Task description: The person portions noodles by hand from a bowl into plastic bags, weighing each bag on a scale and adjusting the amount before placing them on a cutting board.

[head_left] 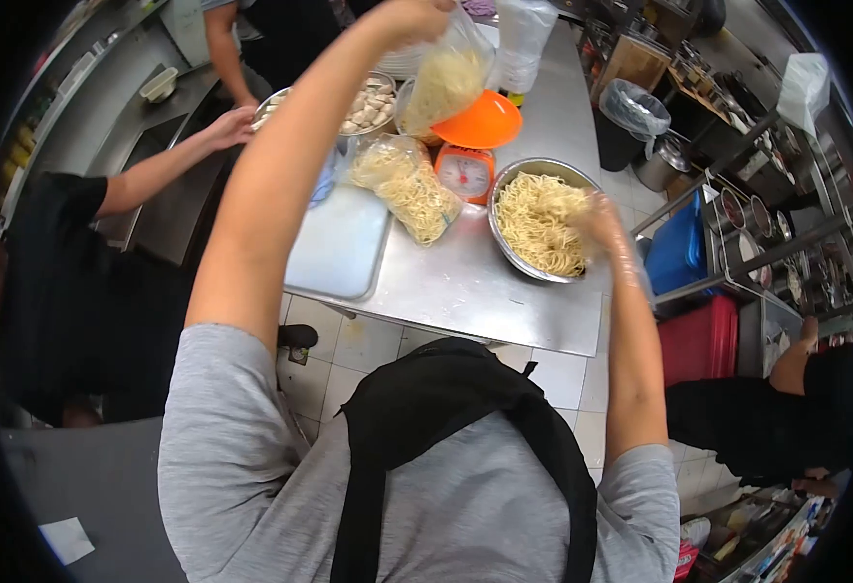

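My left hand [417,21] is raised at the top, its fingers closed on the upper edge of a clear plastic bag [449,83] with noodles in it. The bag hangs over the orange pan [480,120] of a kitchen scale [465,173]. My right hand [601,228], in a clear glove and blurred, is at the right side of a metal bowl [496,225] of noodles [541,222]; its fingers are smeared by motion. Left of the scale, a filled bag of noodles [412,194] lies on the steel table [446,296].
A pale cutting board [339,248] lies at the table's left. Behind it is a bowl of pale pieces [368,107]. Co-workers [86,282] stand at left, at the top and at lower right [766,413]. A lined bin [630,112] stands beyond the table's right edge.
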### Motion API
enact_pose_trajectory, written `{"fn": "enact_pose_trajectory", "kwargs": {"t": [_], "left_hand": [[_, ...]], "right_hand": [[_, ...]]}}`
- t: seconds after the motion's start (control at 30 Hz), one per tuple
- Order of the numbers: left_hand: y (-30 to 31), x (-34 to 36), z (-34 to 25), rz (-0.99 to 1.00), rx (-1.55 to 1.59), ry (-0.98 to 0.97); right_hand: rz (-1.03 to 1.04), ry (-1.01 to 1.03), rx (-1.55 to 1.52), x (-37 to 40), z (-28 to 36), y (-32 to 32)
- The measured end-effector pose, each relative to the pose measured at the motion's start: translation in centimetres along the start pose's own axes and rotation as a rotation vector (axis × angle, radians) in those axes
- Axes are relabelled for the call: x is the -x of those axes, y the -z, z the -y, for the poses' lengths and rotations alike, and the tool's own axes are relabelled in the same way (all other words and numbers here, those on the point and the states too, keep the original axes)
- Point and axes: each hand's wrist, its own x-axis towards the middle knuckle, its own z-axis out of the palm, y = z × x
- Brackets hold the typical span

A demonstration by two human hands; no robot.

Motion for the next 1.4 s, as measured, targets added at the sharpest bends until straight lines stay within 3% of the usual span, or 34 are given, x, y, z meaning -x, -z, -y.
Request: {"fn": "enact_pose_trajectory", "kwargs": {"t": [0.07,0.13,0.2,0.27,0.33,0.4,0.47,0.53,0.63,0.7,0.8,0.9,0.97,1.03,1.07,1.1,1.13,1.23,1.3,1.37,1.4], "left_hand": [[4.4,2.0,0.1,-0.042,0.183,0.076],[8.8,4.8,-1.0,0.023,0.342,0.340],[10.2,6.4,0.0,-0.053,0.863,0.255],[10.9,8.7,-0.6,-0.113,0.754,0.384],[10.5,9.6,2.7,-0.063,0.804,0.496],[6.6,11.8,4.6,-0.205,0.573,0.428],[1.0,14.5,3.6,-0.432,0.525,0.397],[-4.7,14.8,8.0,-0.548,0.459,0.419],[-9.7,15.7,12.0,-0.548,0.383,0.539],[-10.3,15.6,12.5,-0.492,0.690,0.588],[-5.4,15.8,9.4,-0.438,0.604,0.639],[-3.3,15.6,18.5,-0.746,-0.057,0.595],[-4.3,16.7,22.3,-0.575,-0.255,0.620],[-7.5,17.9,27.0,-0.366,-0.428,0.573],[-8.9,18.4,26.9,-0.334,-0.415,0.604],[-9.2,18.2,25.8,-0.170,-0.421,0.655],[-11.4,18.4,29.4,-0.311,-0.474,0.597],[-10.4,18.2,28.0,-0.402,-0.458,0.538],[-9.8,18.1,26.8,-0.334,-0.511,0.513],[-8.3,17.4,27.4,-0.022,-0.673,0.408],[-6.8,16.1,28.0,-0.029,-0.675,0.377]], "right_hand": [[0.065,0.037,-0.337,-1.0,1.0,1.9],[0.013,0.037,-0.237,0.5,6.7,4.6],[-0.045,0.034,-0.136,1.7,9.8,5.5],[-0.168,0.106,-0.172,2.4,10.8,5.3],[-0.139,0.040,-0.139,2.6,10.5,3.7],[0.020,0.031,0.534,2.3,9.2,1.7],[0.019,-0.002,0.483,2.6,8.2,0.4],[-0.002,-0.034,0.469,2.9,8.1,-0.1],[0.086,0.087,0.376,0.2,5.2,0.8],[0.180,0.049,0.303,-0.4,5.9,2.5],[0.231,0.125,0.363,1.3,7.8,3.9],[0.401,0.079,0.354,2.8,7.6,2.2],[0.367,0.047,0.621,4.0,7.1,0.3],[0.348,0.075,0.627,4.5,6.9,-0.5],[0.335,0.089,0.634,4.5,6.4,-0.7],[0.292,0.065,0.616,4.4,5.3,-1.1],[0.270,0.112,0.636,4.2,4.1,-1.8],[0.238,0.054,0.630,4.7,5.7,-0.8],[0.270,-0.019,0.617,5.5,7.2,0.0],[0.255,-0.046,0.603,6.0,7.2,-0.2],[0.247,-0.051,0.597,5.8,7.3,-0.1]]}}
